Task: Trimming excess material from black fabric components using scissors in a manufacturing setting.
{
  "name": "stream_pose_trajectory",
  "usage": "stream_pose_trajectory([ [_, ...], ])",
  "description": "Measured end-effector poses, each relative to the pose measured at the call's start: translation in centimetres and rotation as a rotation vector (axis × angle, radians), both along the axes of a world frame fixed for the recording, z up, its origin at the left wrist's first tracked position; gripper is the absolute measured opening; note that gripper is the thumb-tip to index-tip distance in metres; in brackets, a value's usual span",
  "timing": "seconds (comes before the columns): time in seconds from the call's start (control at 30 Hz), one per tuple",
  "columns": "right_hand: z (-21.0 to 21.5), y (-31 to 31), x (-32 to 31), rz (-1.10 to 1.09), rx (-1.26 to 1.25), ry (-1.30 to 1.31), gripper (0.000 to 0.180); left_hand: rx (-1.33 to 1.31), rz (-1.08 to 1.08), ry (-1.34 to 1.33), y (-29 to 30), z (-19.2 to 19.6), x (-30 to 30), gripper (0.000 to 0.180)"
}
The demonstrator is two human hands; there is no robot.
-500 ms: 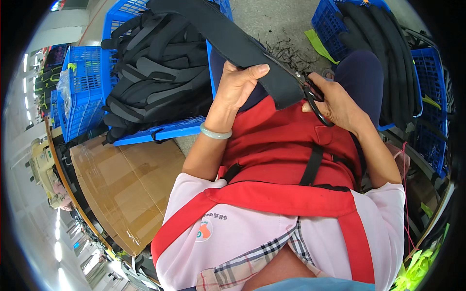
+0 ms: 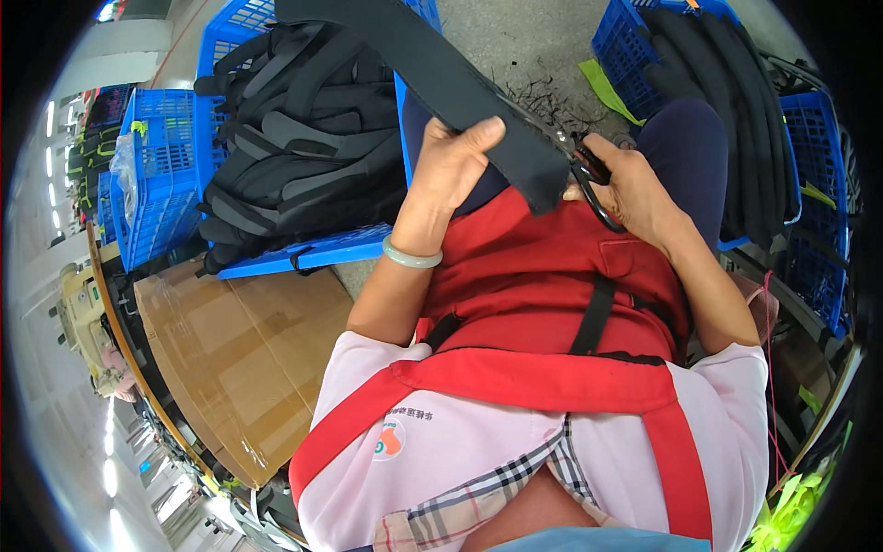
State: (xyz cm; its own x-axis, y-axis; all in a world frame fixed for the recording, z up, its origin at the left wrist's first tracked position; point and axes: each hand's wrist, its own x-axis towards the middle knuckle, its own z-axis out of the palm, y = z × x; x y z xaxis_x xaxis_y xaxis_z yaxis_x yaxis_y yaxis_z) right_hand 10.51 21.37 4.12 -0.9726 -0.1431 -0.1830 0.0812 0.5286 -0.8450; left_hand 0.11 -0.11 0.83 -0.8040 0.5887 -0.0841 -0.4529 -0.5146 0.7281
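Observation:
My left hand (image 2: 457, 164) is closed on a long black padded strap (image 2: 451, 83), thumb on its upper face, near the strap's lower end above my lap. From there the strap slants up and left over a blue crate. In my right hand (image 2: 635, 184) are black-handled scissors (image 2: 596, 189), fingers through the loops. Their blades lie along the strap's right edge, close to its end; part of the blades is hidden by the strap, so whether they are cutting cannot be made out.
A blue crate (image 2: 313, 253) on the left holds many black straps (image 2: 313, 138). Below it lies a cardboard box (image 2: 244, 350). More black pieces (image 2: 727, 101) fill a blue crate (image 2: 628, 55) at right. Dark trimmings (image 2: 547, 97) litter the floor beyond my knees.
The strap's lower end has twisted and dipped slightly. The scissors and my right hand have shifted a little left; my left hand keeps its grip.

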Motion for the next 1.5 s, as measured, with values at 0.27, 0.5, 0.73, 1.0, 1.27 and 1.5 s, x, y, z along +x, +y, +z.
stream_pose_trajectory([
  [0.27,2.1,0.7,-0.4,0.104,0.033,-0.070,0.062,0.045,0.035,-0.120,0.1,0.1,-0.5,0.018],
  [0.5,1.7,-0.2,-0.4,0.069,0.137,-0.058,0.066,0.067,0.031,-0.041,0.4,-0.5,-0.2,0.021],
  [0.73,1.3,-1.1,-0.6,0.032,0.055,-0.065,0.056,0.089,0.055,-0.094,0.2,-0.7,-0.2,0.021],
  [1.0,1.3,0.3,-0.6,0.025,0.120,-0.023,0.046,0.093,0.015,-0.078,0.2,0.2,0.2,0.017],
  [1.27,0.5,1.7,-0.9,0.126,0.108,0.042,0.040,0.048,0.018,-0.088,-0.1,-0.5,-0.4,0.016],
  [1.5,0.7,0.0,-1.7,0.146,0.059,0.048,0.048,0.059,0.047,-0.029,0.0,-0.6,0.0,0.018],
])
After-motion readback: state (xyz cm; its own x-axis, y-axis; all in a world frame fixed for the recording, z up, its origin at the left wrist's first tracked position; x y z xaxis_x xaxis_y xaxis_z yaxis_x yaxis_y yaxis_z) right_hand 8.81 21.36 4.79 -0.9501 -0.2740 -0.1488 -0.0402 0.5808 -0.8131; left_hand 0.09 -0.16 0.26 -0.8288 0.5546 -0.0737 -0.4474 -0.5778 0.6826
